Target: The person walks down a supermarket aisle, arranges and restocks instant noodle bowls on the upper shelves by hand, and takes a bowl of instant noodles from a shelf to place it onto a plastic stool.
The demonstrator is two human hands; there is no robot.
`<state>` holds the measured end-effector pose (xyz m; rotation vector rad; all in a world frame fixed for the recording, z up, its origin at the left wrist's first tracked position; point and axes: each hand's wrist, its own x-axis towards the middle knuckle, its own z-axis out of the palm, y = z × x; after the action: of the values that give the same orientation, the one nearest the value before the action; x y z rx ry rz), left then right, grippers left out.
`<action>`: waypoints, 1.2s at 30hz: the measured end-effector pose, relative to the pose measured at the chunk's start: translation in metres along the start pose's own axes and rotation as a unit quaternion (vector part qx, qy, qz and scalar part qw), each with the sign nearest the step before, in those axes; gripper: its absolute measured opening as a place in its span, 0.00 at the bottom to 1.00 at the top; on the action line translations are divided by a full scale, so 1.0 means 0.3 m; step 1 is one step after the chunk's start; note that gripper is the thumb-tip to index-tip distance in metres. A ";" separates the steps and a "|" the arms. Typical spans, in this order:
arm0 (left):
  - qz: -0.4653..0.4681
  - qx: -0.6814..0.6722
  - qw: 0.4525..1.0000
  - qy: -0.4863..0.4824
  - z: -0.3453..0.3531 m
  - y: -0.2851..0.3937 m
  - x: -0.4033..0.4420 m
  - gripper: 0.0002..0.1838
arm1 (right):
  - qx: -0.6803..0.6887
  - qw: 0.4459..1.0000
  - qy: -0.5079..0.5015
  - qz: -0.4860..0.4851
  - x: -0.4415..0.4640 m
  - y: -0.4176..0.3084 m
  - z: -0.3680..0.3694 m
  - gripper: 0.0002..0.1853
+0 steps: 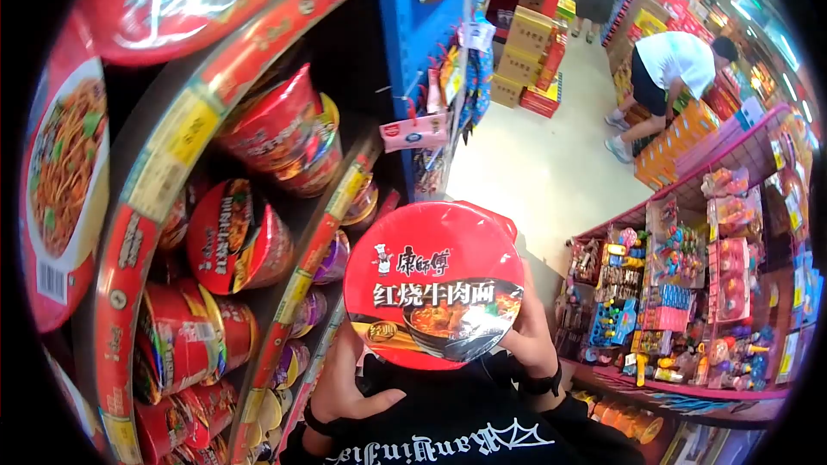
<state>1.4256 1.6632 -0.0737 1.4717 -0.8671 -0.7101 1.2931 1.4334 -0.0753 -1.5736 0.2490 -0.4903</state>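
A red instant noodle bowl (431,288) is held in front of my chest, its printed lid facing up towards me. My right hand (532,336) grips the bowl's right side, its fingers partly hidden behind the bowl. At the lower left edge, my left hand (351,383) supports the bowl, thumb out to the side and the other fingers hidden beneath. Nearest to the left hand is a shelf holding more red noodle cups (237,237), some stacked or tilted.
Shelf edges with price tags (177,151) curve close along my left. A blue display end (405,52) stands ahead. To the right is a rack of small toys and sweets (672,284). Another person (676,65) bends over boxes farther up the aisle (551,138); one more stands beyond.
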 end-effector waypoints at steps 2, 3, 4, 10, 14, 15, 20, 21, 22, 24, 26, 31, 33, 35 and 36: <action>0.007 -0.011 1.000 -0.021 0.028 0.001 0.057 0.59 | 0.015 0.999 0.026 0.012 -0.005 0.006 -0.040 0.43; 0.011 -0.018 0.999 -0.031 0.046 0.003 0.089 0.60 | 0.022 0.999 0.040 0.019 -0.007 0.011 -0.062 0.43; 0.003 -0.028 0.999 -0.030 0.066 0.004 0.118 0.60 | 0.012 0.999 0.047 0.008 -0.004 0.018 -0.088 0.43; -0.027 -0.001 0.996 -0.080 0.166 -0.017 0.301 0.62 | -0.044 0.996 0.077 -0.015 0.035 0.051 -0.279 0.42; -0.066 -0.023 0.991 -0.118 0.252 -0.027 0.448 0.64 | -0.048 0.995 0.087 0.002 0.080 0.081 -0.413 0.42; -0.075 -0.020 0.989 -0.128 0.273 -0.035 0.487 0.64 | -0.054 0.995 0.089 0.005 0.092 0.096 -0.449 0.42; -0.105 0.046 0.973 -0.200 0.370 -0.131 0.704 0.64 | -0.067 0.991 0.096 0.064 0.147 0.235 -0.635 0.36; -0.102 0.050 0.970 -0.217 0.385 -0.183 0.744 0.64 | -0.035 0.990 0.102 0.091 0.154 0.293 -0.676 0.35; -0.115 0.035 0.968 -0.222 0.406 -0.214 0.795 0.64 | -0.003 0.987 0.108 0.119 0.160 0.361 -0.717 0.34; -0.143 -0.001 0.962 -0.231 0.450 -0.293 0.889 0.63 | 0.062 0.974 0.122 0.180 0.191 0.447 -0.779 0.31; -0.170 -0.042 0.957 -0.232 0.487 -0.420 0.958 0.60 | 0.112 0.956 0.131 0.237 0.220 0.585 -0.842 0.30; -0.302 -0.151 0.924 -0.181 0.569 -0.738 1.077 0.50 | 0.173 0.915 0.121 0.343 0.296 0.853 -0.918 0.28; -0.325 -0.158 0.915 -0.179 0.577 -0.843 1.132 0.46 | 0.202 0.901 0.103 0.369 0.296 1.019 -0.929 0.29; -0.381 -0.183 0.896 -0.136 0.575 -0.948 1.160 0.43 | 0.232 0.882 0.099 0.397 0.298 1.176 -0.923 0.30; -0.408 -0.197 0.884 -0.113 0.575 -1.008 1.166 0.41 | 0.244 0.879 0.080 0.403 0.298 1.244 -0.923 0.30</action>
<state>1.4990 1.2738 -0.3680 1.3644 -0.1926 -1.6089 1.2979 1.1198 -0.4296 -0.8194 0.8010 -0.0074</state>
